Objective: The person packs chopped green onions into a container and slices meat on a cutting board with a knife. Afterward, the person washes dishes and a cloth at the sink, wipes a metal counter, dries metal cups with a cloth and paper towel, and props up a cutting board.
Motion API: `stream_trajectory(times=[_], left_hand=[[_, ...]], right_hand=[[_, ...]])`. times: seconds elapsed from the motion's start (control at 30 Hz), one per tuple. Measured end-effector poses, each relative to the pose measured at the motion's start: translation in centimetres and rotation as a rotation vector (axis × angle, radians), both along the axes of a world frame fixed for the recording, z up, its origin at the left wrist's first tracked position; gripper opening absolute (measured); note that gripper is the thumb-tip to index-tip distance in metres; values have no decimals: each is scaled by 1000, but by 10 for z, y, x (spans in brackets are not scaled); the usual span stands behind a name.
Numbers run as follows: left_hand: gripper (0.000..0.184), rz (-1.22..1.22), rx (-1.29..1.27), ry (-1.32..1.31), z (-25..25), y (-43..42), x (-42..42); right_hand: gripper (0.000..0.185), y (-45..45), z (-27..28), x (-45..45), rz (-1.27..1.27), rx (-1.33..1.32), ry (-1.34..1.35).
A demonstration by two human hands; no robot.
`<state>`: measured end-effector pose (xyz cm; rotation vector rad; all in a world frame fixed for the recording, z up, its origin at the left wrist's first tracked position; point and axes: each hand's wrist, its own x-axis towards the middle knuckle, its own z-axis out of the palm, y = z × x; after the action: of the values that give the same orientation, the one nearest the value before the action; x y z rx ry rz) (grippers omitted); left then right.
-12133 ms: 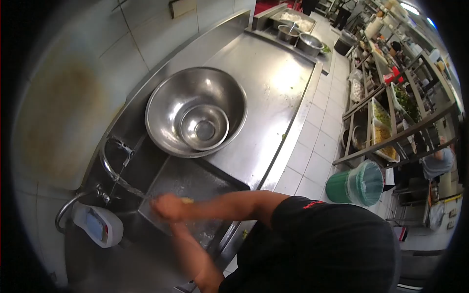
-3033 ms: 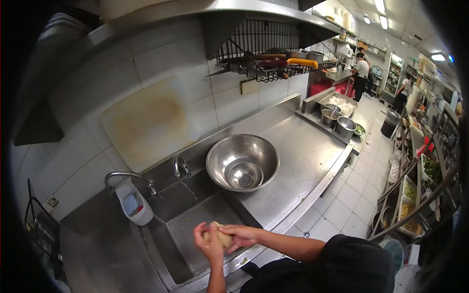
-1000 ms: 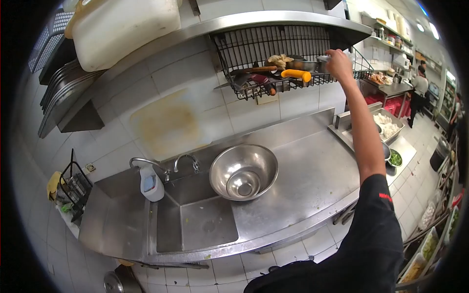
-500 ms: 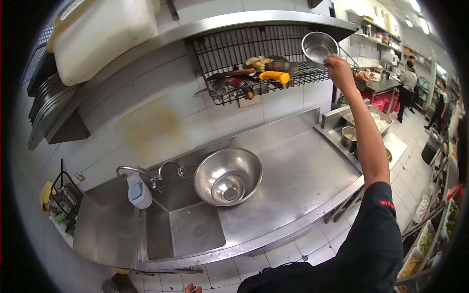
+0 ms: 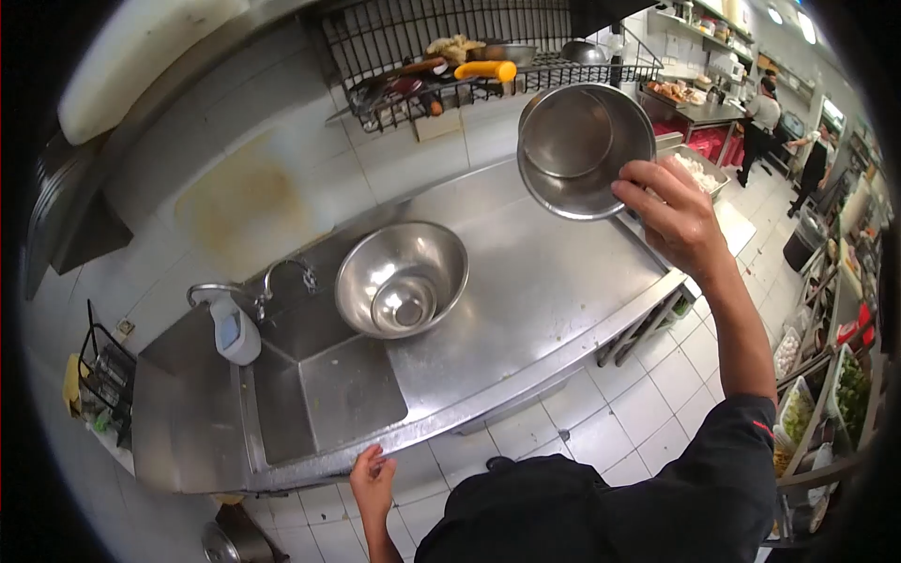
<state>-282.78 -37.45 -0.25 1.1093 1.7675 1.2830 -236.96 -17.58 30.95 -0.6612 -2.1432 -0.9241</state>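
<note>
My right hand (image 5: 674,211) grips the rim of a steel bowl (image 5: 568,141), held up over the right part of the metal counter. The bowl is tilted, its hollow inside facing me with nothing in it. My left hand (image 5: 374,479) hangs by the counter's front edge, fingers loosely bent and holding nothing. A larger steel mixing bowl (image 5: 357,281) sits upright at the sink's right edge; I cannot tell whether the ring inside is its base or a smaller bowl.
A sink (image 5: 352,389) with a curved tap (image 5: 286,267) and a white plastic jug (image 5: 235,333) lies left. Above hangs a wire rack (image 5: 413,38) with an orange-handled tool (image 5: 485,70) and another bowl (image 5: 584,53). Two people (image 5: 762,117) stand far right.
My right hand has brought the steel bowl from the wire rack down and nearer to me. My left hand has come up further into view. The camera has tilted lower.
</note>
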Motion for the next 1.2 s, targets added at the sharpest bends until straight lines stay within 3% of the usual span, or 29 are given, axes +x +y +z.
stream_trajectory(times=[0.2, 0.4, 0.53, 0.67, 0.7, 0.73, 0.87, 0.93, 1.0, 1.13, 1.2], left_hand=[[40, -74, 91, -99, 25, -13, 15], [38, -199, 355, -244, 113, -16, 52], [44, -272, 524, -12, 133, -33, 64], [53, -199, 629, 142, 139, -51, 75], [63, -200, 622, 150, 136, -53, 78], [67, -229, 606, 188, 137, -55, 86], [86, -465, 523, 252, 108, -62, 107], [88, -631, 340, 9, 89, -64, 126], [95, -698, 129, -640, 77, -56, 161], [88, -905, 63, -1062, 61, -19, 259], [91, -1043, -31, -1111, 73, 0, 319]], right_hand=[[31, -54, -18, -49, 107, -86, -94], [37, -97, -33, -116, 209, -301, -175], [30, -116, -43, -149, 312, -463, -137], [26, -145, -53, -150, 365, -798, 30], [26, -153, -53, -144, 335, -990, 59], [29, -159, -58, -137, 338, -1199, 108], [29, -180, -86, -98, 474, -1531, 33], [28, -195, -101, -74, 457, -1625, 127], [25, -201, -111, -40, 393, -1660, 270], [21, -223, -116, 57, 375, -1502, 579], [20, -234, -116, 106, 343, -1419, 733]])
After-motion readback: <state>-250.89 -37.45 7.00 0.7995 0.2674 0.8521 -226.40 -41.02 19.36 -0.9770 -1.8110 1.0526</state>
